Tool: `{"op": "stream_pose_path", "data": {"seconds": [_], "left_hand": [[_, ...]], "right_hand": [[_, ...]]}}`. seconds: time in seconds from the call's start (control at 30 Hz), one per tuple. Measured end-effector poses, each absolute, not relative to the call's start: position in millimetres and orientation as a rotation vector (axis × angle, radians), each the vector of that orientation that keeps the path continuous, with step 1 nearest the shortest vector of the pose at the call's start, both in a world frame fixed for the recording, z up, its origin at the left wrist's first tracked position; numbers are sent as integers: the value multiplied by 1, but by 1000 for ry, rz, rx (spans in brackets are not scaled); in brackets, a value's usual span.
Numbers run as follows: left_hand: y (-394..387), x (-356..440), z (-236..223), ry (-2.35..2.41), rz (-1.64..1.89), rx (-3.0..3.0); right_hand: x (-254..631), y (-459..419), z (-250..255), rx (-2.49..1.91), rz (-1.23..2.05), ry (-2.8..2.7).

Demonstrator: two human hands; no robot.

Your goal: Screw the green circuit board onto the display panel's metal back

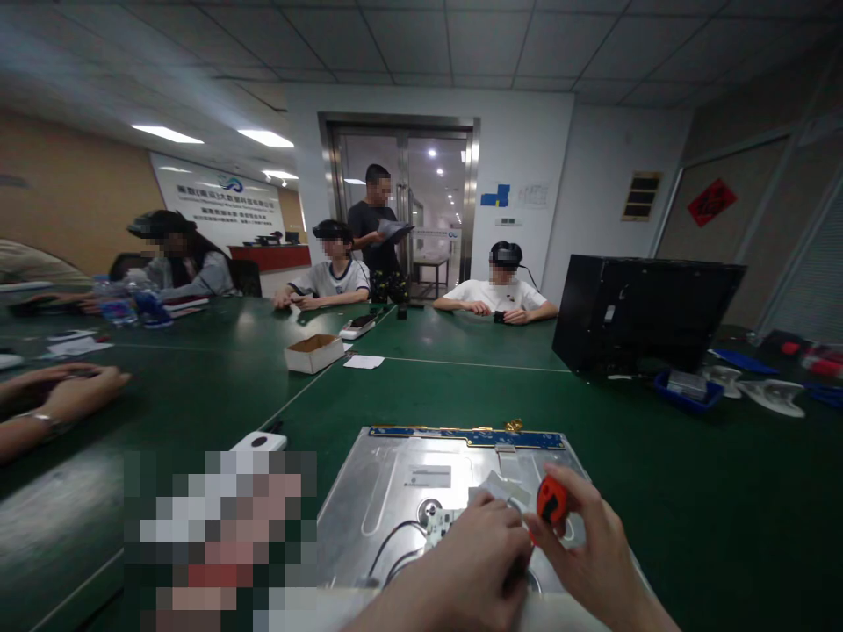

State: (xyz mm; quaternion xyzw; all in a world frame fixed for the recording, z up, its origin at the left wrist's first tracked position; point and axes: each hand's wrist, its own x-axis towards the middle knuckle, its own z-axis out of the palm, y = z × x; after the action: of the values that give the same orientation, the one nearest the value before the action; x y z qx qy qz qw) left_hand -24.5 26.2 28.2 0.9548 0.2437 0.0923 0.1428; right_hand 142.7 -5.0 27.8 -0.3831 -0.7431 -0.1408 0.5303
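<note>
My right hand [593,544] grips an orange tool handle [551,502] with a black part, its end facing me; the rest of the tool is hidden. My left hand [471,557] is closed, with its fingers curled down and their tips out of sight, so what they hold cannot be made out. Both hands are close together over the near right part of a silver metal display panel [388,478] lying flat. A blue circuit strip [428,433] runs along its far edge. Beside my left hand are a small pale circuit board [440,524] and dark wires [384,546].
The panel lies on a green table [461,386]. Further off are an open cardboard box [314,355], white paper [364,361], a black monitor [638,307] and a blue tray [688,392]. Other people sit around the table; a co-worker's hands [79,386] are at left. A pixelated patch hides the near left.
</note>
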Motion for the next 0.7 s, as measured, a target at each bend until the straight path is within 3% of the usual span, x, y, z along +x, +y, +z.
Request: {"op": "stream_pose_path", "data": {"seconds": [0.7], "left_hand": [[22,-26,31,669,317,2759]], "right_hand": [[147,-8,28,-900,-262,-1823]]}}
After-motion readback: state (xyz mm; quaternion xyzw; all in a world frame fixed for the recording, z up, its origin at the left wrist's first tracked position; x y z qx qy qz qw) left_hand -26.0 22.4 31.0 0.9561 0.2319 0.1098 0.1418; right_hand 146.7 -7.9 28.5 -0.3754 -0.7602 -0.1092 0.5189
